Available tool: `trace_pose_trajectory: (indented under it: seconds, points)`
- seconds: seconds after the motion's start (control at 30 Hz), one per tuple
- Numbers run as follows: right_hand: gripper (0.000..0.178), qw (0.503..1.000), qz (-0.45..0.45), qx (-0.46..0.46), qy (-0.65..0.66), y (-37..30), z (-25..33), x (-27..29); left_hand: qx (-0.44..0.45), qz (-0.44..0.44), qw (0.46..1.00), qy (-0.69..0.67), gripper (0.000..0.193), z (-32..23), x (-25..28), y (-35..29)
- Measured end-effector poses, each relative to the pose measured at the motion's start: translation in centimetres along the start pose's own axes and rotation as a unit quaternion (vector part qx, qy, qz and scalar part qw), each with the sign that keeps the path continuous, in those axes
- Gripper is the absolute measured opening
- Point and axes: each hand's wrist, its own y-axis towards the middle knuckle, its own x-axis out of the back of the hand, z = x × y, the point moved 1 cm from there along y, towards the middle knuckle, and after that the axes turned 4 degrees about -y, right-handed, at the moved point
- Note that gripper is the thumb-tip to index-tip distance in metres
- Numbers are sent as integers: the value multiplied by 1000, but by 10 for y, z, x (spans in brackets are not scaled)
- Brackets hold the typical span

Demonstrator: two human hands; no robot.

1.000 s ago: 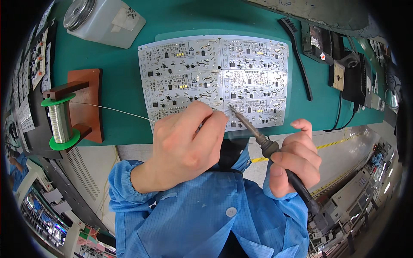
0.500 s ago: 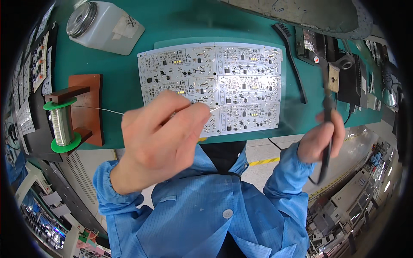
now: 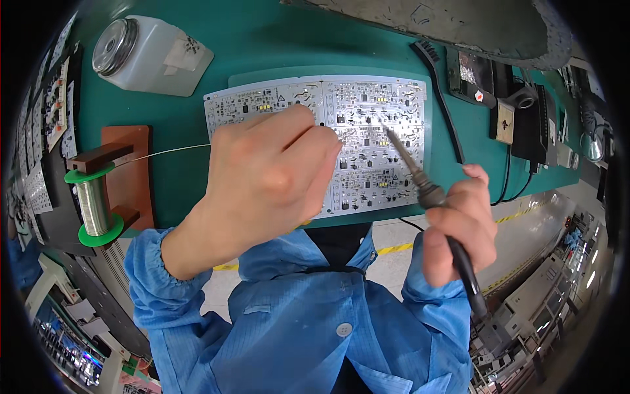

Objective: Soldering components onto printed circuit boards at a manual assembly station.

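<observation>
A white panel of circuit boards [image 3: 387, 187], dotted with small black and yellow parts, lies on the green bench. My left hand [image 3: 266, 171] is closed over its left half and hides part of it. Solder wire [image 3: 172, 151] stretches from a green-flanged spool [image 3: 95, 209] into that hand; the pinched end is hidden behind my fingers. In my right hand [image 3: 462, 230] is a soldering iron [image 3: 430, 195], gripped by its black handle. Its thin tip points up and left over the right side of the panel; whether it touches cannot be made out.
The spool sits on a brown stand [image 3: 134, 187]. Behind it is a whitish bottle [image 3: 157, 59] with a metal lid. A black brush [image 3: 441, 98] lies right of the panel, beside a small sponge-like pad [image 3: 503, 123] and dark equipment. A grey fixture [image 3: 446, 23] overhangs the back.
The soldering iron has swung from upright at the right to tilted over the panel, my right hand moving left and down. My left hand has shifted slightly right.
</observation>
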Motion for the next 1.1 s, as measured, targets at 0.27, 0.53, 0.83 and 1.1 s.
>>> trace_pose_trajectory:
  seconds: [0.27,0.53,0.83,1.1]
  points:
    - [24,998,58,23,6,2,0,-8,11,20,1000,-8,14,3,0,0]
    - [20,999,41,27,14,6,2,-11,16,31,999,0,13,3,-1,0]
    - [23,999,46,22,19,5,5,-14,19,29,999,0,14,0,0,-3]
    - [19,999,-1,30,40,11,9,-15,53,-26,998,-39,14,1,27,-4]
